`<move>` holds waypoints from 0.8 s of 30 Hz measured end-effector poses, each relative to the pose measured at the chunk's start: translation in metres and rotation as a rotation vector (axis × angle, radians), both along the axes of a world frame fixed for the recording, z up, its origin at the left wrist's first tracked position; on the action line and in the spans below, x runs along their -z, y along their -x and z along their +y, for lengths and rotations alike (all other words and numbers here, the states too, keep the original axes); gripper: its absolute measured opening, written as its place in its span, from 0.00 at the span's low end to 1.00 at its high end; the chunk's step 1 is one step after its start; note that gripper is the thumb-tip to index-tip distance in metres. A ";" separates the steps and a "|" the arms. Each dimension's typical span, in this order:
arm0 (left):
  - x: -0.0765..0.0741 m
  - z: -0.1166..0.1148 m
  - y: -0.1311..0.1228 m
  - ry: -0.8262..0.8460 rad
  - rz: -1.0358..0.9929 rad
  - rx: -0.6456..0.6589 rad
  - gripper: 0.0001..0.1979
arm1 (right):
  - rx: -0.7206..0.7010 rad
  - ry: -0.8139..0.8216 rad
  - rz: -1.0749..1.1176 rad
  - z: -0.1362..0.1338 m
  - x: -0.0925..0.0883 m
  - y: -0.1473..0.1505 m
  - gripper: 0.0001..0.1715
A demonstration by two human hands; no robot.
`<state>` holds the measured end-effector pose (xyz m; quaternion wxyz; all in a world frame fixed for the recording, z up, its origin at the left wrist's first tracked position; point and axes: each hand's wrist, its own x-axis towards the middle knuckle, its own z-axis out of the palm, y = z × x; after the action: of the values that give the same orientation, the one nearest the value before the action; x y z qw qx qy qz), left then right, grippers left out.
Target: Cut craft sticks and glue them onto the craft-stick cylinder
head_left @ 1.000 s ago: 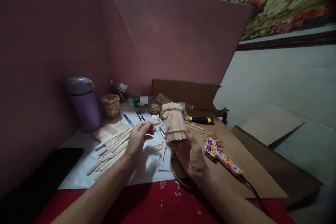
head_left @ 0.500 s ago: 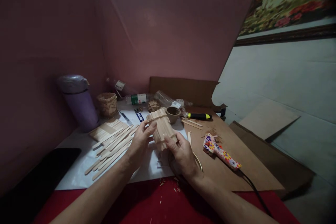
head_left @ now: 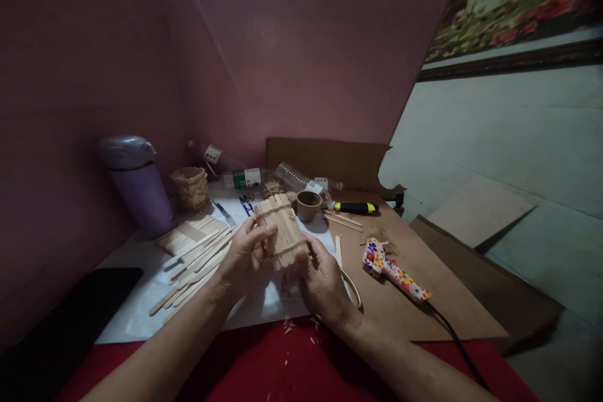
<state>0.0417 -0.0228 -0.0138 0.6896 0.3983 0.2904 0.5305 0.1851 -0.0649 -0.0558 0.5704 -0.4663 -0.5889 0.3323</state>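
Note:
A small barrel made of popsicle sticks (head_left: 281, 231), bound with twine near both ends, is tilted between my two hands just above the white paper (head_left: 141, 311). My left hand (head_left: 242, 256) grips its left side with fingers curled round the sticks. My right hand (head_left: 323, 276) holds its lower right end from beneath, fingers closed on it. Loose popsicle sticks (head_left: 195, 260) lie fanned on the paper just left of my left hand.
A flower-patterned glue gun (head_left: 393, 275) with a black cord lies on brown cardboard (head_left: 438, 301) to the right. Behind stand a purple flask (head_left: 136, 185), a small woven basket (head_left: 191, 187), a brown cup (head_left: 308, 205), plastic bottles and a yellow-black cutter (head_left: 355, 207). Pink boards wall in the back and left.
My right hand lowered the stick barrel from upright in the air to just above the paper and tilted it. My left hand left the paper and took hold of its left side.

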 end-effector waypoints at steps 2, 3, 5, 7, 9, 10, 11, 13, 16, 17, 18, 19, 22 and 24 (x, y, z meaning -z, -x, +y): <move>-0.002 0.004 0.003 0.001 0.005 -0.024 0.23 | 0.121 -0.049 -0.057 0.001 -0.003 -0.003 0.29; -0.002 0.007 0.004 0.007 0.023 -0.046 0.24 | 0.177 -0.069 -0.073 0.002 -0.005 -0.004 0.27; -0.002 0.014 0.009 0.038 0.115 -0.159 0.24 | 0.254 -0.099 -0.091 0.004 -0.008 -0.008 0.22; -0.003 0.022 0.015 0.054 0.247 -0.266 0.24 | 0.286 -0.129 -0.135 0.007 -0.009 -0.011 0.16; -0.004 0.028 0.022 0.043 0.332 -0.357 0.25 | 0.281 -0.152 -0.245 0.009 -0.008 -0.014 0.11; -0.005 0.031 0.025 0.049 0.381 -0.375 0.26 | 0.269 -0.166 -0.324 0.010 -0.008 -0.015 0.10; -0.006 0.033 0.027 0.052 0.414 -0.394 0.25 | 0.252 -0.183 -0.413 0.011 -0.008 -0.016 0.09; -0.007 0.035 0.030 0.067 0.456 -0.397 0.25 | 0.208 -0.206 -0.597 0.015 -0.011 -0.017 0.08; -0.005 0.038 0.033 0.074 0.505 -0.378 0.26 | 0.139 -0.165 -0.876 0.022 -0.018 -0.013 0.08; -0.003 0.039 0.033 0.071 0.518 -0.375 0.26 | 0.115 -0.134 -0.965 0.025 -0.021 -0.010 0.08; -0.001 0.040 0.034 0.067 0.529 -0.373 0.27 | 0.092 -0.104 -1.041 0.028 -0.023 -0.007 0.09; 0.001 0.041 0.034 0.064 0.536 -0.372 0.27 | 0.071 -0.083 -1.100 0.031 -0.024 -0.004 0.10; 0.004 0.041 0.034 0.070 0.527 -0.371 0.30 | 0.037 -0.064 -1.166 0.037 -0.022 0.005 0.13; 0.006 0.041 0.033 0.075 0.503 -0.363 0.30 | 0.027 -0.063 -1.167 0.041 -0.018 0.010 0.12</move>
<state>0.0085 0.0181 -0.0193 0.5045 0.4330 0.5375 0.5187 0.1752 -0.0240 -0.0382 0.1693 -0.5627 -0.8091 -0.0046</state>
